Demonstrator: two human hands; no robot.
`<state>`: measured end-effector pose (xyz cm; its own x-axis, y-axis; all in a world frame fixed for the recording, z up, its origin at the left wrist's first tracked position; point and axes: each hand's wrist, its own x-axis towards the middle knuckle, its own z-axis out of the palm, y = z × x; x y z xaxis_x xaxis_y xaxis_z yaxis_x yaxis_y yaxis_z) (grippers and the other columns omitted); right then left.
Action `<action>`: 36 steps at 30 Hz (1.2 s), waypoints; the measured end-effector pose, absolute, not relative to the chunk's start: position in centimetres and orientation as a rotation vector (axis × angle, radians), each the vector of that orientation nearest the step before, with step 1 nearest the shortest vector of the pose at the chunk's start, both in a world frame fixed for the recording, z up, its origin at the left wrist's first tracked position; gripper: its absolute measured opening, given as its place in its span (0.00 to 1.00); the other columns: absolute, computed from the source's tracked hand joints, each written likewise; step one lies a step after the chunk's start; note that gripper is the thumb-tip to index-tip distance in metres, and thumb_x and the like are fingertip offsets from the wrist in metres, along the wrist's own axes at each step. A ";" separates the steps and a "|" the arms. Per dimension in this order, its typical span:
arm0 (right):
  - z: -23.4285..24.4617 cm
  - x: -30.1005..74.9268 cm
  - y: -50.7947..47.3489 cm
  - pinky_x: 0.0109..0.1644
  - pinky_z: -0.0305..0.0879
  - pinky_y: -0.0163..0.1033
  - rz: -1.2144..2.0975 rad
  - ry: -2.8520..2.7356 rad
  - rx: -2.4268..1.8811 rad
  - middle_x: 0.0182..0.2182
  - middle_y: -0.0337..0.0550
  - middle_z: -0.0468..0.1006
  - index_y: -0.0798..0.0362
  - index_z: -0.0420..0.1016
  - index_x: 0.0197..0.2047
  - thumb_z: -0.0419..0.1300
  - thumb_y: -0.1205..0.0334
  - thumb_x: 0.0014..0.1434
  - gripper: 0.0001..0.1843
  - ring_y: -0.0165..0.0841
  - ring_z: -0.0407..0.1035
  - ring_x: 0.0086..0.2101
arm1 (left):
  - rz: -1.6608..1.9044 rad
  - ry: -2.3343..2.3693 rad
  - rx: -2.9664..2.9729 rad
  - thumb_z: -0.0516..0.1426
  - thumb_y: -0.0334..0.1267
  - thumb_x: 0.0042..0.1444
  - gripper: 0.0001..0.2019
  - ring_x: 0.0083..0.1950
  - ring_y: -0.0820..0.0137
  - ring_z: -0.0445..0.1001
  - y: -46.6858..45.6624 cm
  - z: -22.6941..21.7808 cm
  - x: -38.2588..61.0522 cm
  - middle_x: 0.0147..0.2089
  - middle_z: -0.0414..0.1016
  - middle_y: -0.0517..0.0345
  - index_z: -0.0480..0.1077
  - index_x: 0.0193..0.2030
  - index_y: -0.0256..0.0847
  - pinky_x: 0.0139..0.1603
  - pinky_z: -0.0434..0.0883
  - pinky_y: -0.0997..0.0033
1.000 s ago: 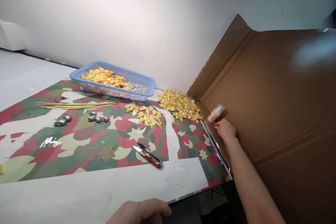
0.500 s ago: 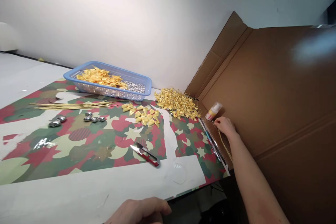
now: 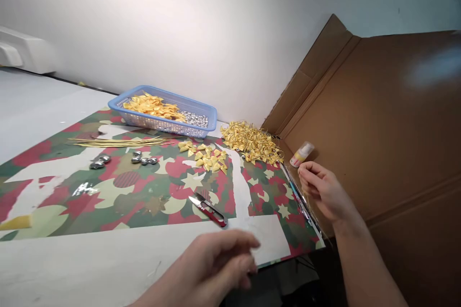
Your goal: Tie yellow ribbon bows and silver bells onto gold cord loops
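Note:
My right hand (image 3: 324,191) hovers at the right edge of the camouflage-patterned sheet (image 3: 144,192), fingers curled and pinched on a thin gold cord (image 3: 312,213) that trails down toward the table edge. A small glue bottle (image 3: 301,153) lies just beyond it against the cardboard. My left hand (image 3: 212,264) is raised over the table's front edge, slightly blurred, fingers loosely bent and apart with nothing in them. Red-handled snips (image 3: 209,209) lie on the sheet just beyond my left hand.
A blue basket (image 3: 201,127) holds yellow bows and silver beads at the back. In front of it lie a heap of gold bows (image 3: 252,141), small yellow bows (image 3: 207,156), long gold cords (image 3: 118,142) and silver bells (image 3: 144,159). Opened brown cardboard (image 3: 378,124) walls off the right.
My right hand has drawn back from the glue bottle toward me, pulling the gold cord along. My left hand has lifted from the table's front edge and moved right.

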<state>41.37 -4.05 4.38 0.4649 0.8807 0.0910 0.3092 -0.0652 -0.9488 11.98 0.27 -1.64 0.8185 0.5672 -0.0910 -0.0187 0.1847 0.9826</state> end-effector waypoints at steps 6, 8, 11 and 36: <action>5.7 32.1 -7.0 0.24 0.48 0.30 0.778 -1.273 -1.471 0.22 0.31 0.65 0.51 0.69 0.34 0.60 0.47 0.67 0.17 0.22 0.54 0.23 | 0.776 0.418 1.258 0.63 0.41 0.60 0.05 0.36 0.69 0.77 1.8 3.3 15.0 0.37 0.78 0.61 0.76 0.40 0.43 0.39 0.74 0.71; 5.8 30.8 -7.2 0.24 0.48 0.30 0.819 -1.340 -1.455 0.24 0.31 0.66 0.51 0.68 0.36 0.56 0.49 0.71 0.16 0.23 0.55 0.23 | 0.809 0.398 1.242 0.64 0.38 0.58 0.04 0.35 0.69 0.76 1.8 3.6 15.2 0.33 0.77 0.62 0.75 0.36 0.42 0.38 0.73 0.71; 5.8 29.9 -7.1 0.26 0.50 0.30 0.846 -1.405 -1.460 0.25 0.32 0.68 0.51 0.68 0.37 0.53 0.48 0.72 0.16 0.23 0.57 0.25 | 0.813 0.320 1.180 0.63 0.34 0.59 0.03 0.33 0.70 0.76 1.5 3.5 15.1 0.28 0.76 0.63 0.75 0.35 0.41 0.36 0.73 0.72; 4.3 28.8 -5.6 0.24 0.44 0.30 1.280 -1.005 -1.128 0.25 0.31 0.71 0.51 0.68 0.49 0.56 0.45 0.70 0.17 0.19 0.50 0.19 | 0.848 0.478 1.024 0.60 0.41 0.64 0.12 0.31 0.73 0.70 2.4 2.6 14.1 0.30 0.75 0.62 0.70 0.30 0.41 0.32 0.66 0.73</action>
<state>28.76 -5.60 4.30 0.0558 0.9973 -0.0487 -0.1891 -0.0374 -0.9813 14.06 2.45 2.63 0.6002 0.7992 0.0323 -0.3859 0.2540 0.8869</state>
